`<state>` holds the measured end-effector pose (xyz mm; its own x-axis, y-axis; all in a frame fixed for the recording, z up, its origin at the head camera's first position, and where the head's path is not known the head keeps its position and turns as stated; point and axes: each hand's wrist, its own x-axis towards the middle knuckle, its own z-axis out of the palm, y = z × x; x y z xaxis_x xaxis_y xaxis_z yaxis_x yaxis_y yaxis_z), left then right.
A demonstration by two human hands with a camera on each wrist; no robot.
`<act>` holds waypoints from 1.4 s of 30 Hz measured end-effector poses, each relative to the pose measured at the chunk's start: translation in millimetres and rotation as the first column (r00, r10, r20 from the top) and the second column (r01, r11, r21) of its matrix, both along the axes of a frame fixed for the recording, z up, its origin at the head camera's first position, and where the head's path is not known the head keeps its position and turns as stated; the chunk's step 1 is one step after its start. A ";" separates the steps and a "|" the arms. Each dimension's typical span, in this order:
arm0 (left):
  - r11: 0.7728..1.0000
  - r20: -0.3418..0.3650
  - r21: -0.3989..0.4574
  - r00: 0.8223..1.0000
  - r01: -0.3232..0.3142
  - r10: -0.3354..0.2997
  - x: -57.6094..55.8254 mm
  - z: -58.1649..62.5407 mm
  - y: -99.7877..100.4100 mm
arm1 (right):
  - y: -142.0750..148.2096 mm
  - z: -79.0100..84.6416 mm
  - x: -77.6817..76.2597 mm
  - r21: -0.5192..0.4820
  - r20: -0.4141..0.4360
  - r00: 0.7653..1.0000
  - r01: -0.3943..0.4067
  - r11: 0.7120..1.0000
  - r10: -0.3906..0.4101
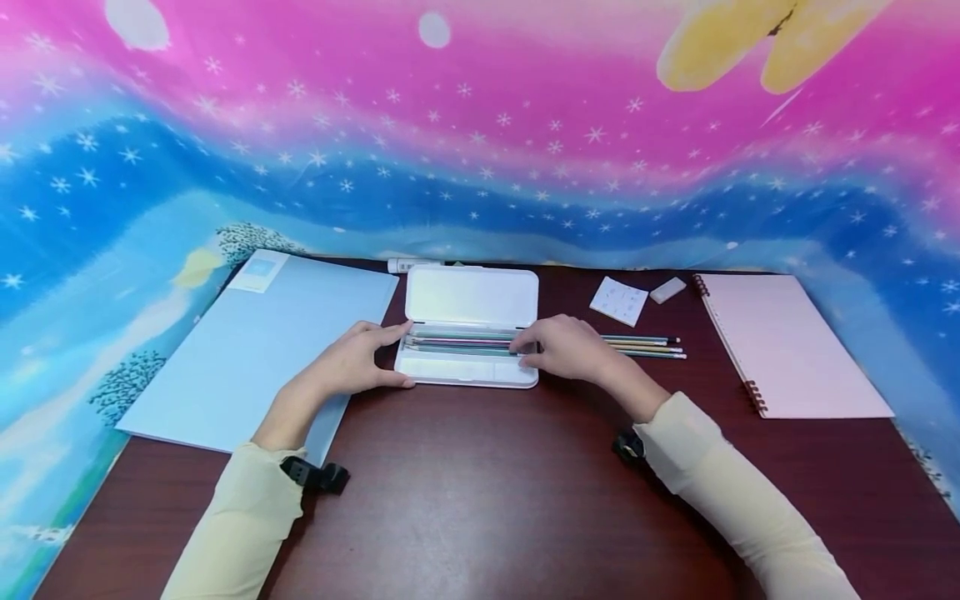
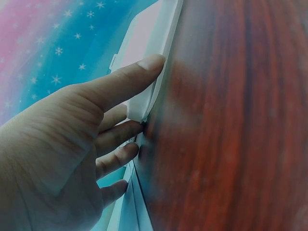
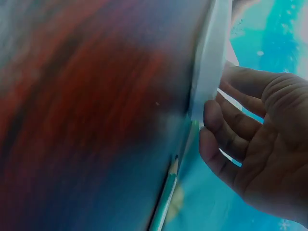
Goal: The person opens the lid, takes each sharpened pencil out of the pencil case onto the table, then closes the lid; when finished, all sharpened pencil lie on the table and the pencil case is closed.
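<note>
A white pencil case (image 1: pixel 472 293) stands with its lid tipped back, and several pencils (image 1: pixel 457 342) lie lengthwise inside. At its left end my left hand (image 1: pixel 356 358) holds the case, thumb at the front corner and index finger near the hinge; the left wrist view shows the thumb (image 2: pixel 152 63) on the front wall. My right hand (image 1: pixel 566 346) reaches over the right end, its bent fingertips down at the pencils. Whether it pinches one is hidden. More pencils (image 1: pixel 645 343) lie on the table beyond that end, partly behind the hand; a sharpened green pencil (image 3: pixel 166 197) shows in the right wrist view.
A light blue folder (image 1: pixel 285 342) lies at the left, near the left hand. Behind the case is a white tube (image 1: pixel 402 265). To the right are a small printed card (image 1: pixel 619 301), a white eraser (image 1: pixel 667 290) and a pink spiral notebook (image 1: pixel 798 346). A patterned cloth (image 1: pixel 480 200) borders the table.
</note>
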<state>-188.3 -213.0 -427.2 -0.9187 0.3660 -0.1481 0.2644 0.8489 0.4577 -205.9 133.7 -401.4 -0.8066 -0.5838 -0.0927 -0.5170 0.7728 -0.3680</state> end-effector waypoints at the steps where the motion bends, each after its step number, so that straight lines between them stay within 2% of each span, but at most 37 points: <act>1: 1.000 0.000 0.000 1.000 -0.001 0.001 -0.2 0.0 0.3 | -1.3 -0.9 -0.5 0.004 0.006 1.000 -0.007 1.000 0.007; 6: 1.000 -0.005 0.000 1.000 -0.004 0.004 0.0 1.2 0.7 | -3.7 -3.5 -4.8 -0.020 0.050 0.999 -0.017 1.000 0.019; 13: 1.000 -0.007 -0.008 1.000 0.000 0.000 0.4 1.4 1.5 | 2.4 -8.5 -13.9 -0.141 0.138 0.990 0.012 0.990 0.008; 19: 1.000 -0.011 -0.012 1.000 -0.003 0.003 0.4 2.0 2.0 | 17.7 -8.9 -15.6 -0.308 0.116 0.993 0.061 0.950 -0.027; 23: 1.000 -0.014 -0.004 1.000 0.001 -0.002 1.1 2.2 1.3 | 34.5 -5.9 -13.6 -0.363 0.110 0.990 0.120 0.924 -0.085; 28: 1.000 -0.011 0.000 1.000 0.002 -0.002 0.8 0.3 0.8 | 60.5 -0.2 -9.7 -0.368 0.105 0.981 0.189 0.910 -0.162; 34: 1.000 -0.012 -0.003 1.000 0.007 -0.007 -1.0 -1.3 0.9 | 96.7 4.9 -4.4 -0.357 0.027 0.977 0.208 0.911 -0.213; 37: 1.000 -0.010 -0.002 1.000 0.007 -0.007 -1.0 -1.3 0.5 | 116.4 4.5 -2.1 -0.338 -0.003 0.968 0.235 0.911 -0.250; 42: 1.000 -0.013 -0.004 1.000 0.010 -0.010 -0.7 -1.0 0.4 | 146.4 3.2 3.9 -0.306 0.010 0.947 0.309 0.901 -0.321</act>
<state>-189.0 -212.6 -428.2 -0.9168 0.3748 -0.1378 0.2790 0.8480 0.4506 -202.0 280.0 -398.2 -0.9523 -0.2940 0.0818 -0.2837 0.7543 -0.5920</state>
